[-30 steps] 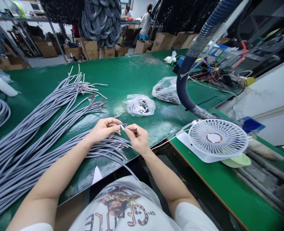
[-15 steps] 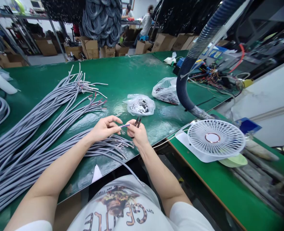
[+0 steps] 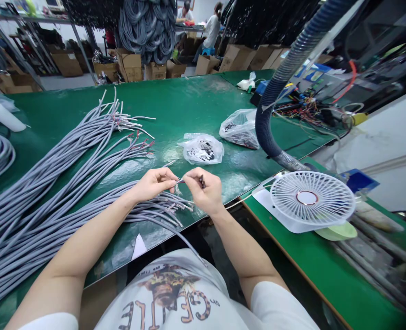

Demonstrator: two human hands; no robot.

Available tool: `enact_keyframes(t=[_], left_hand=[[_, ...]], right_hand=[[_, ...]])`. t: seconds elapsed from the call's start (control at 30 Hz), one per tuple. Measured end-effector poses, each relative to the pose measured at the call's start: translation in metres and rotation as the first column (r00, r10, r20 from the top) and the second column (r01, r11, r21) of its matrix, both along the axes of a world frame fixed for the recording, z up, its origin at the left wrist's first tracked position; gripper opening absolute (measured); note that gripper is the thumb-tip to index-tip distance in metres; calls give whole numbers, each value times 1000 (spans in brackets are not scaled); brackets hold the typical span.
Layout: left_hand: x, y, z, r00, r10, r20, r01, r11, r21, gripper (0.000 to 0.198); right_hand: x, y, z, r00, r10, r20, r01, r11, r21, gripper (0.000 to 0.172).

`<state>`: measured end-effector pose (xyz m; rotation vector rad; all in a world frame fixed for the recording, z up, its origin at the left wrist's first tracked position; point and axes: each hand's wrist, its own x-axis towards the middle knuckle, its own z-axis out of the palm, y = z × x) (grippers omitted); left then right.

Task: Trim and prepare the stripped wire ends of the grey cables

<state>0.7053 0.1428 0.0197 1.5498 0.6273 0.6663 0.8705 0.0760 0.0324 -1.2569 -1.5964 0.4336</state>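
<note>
Left hand [image 3: 153, 184], right hand [image 3: 204, 190] nearer; wire [image 3: 180, 181] (purple) between.

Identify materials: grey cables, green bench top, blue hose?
The grey cables look like matte PVC-type sheathing, smooth and loosely curving; exact polymer unclear. The green bench top looks like glossy rubber or vinyl matting, given its light glare. The blue hose looks like ribbed flexible plastic, its corrugations catching light.

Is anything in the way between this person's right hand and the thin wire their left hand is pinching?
Nothing visible: the fingertips of the right hand reach the thin purple wire held by the left hand. The small dark tool sits in the right hand, beyond those fingertips.
</note>
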Motion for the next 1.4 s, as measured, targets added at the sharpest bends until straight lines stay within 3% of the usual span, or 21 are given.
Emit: enact_keyframes(t=[0.17,0.33,0.5,0.67,0.77,0.83,0.9,0.93,1.0,1.07,1.17,1.27,1.4], left_hand=[[1,0,-7,999,-16,-47,20,996,88,23],[3,-3,-8,987,102,-125,-63,957,284,19],[1,0,-6,969,243,40,-242,914,327,19],[-5,6,-5,955,261,139,-293,901,321,20],[-8,2,1,958,250,141,-287,834,472,18],[-10,-1,5,968,215,130,-251,791,558,16],[-12,-3,7,984,139,111,-178,802,570,15],[-12,-3,7,989,102,111,-146,826,545,16],[-11,-1,6,985,91,146,-146,891,430,19],[-9,2,4,964,159,212,-212,943,255,23],[-7,8,0,935,251,251,-264,964,20,27],[-5,10,-1,936,265,232,-250,964,-90,30],[-4,9,1,934,267,238,-241,961,-136,30]], right_hand=[[5,24,-1,987,74,-141,-89,991,-103,18],[-1,29,0,978,131,-163,-152,981,-123,17],[0,24,12,984,148,-95,-158,982,-107,15],[5,24,11,958,224,-182,-246,963,-109,18],[2,33,3,854,261,-450,-392,892,-226,27],[-2,40,-3,724,262,-638,-546,783,-298,33],[-6,44,-7,627,268,-731,-666,672,-325,39],[-7,45,-8,613,272,-742,-687,648,-330,40],[-6,45,-8,664,270,-698,-637,693,-338,39],[-1,39,-6,791,254,-557,-489,810,-324,35],[7,24,-1,960,162,-228,-215,949,-229,29],[7,7,1,998,57,18,-54,990,-131,24],[-5,-4,-7,984,8,176,8,996,-91,21]])
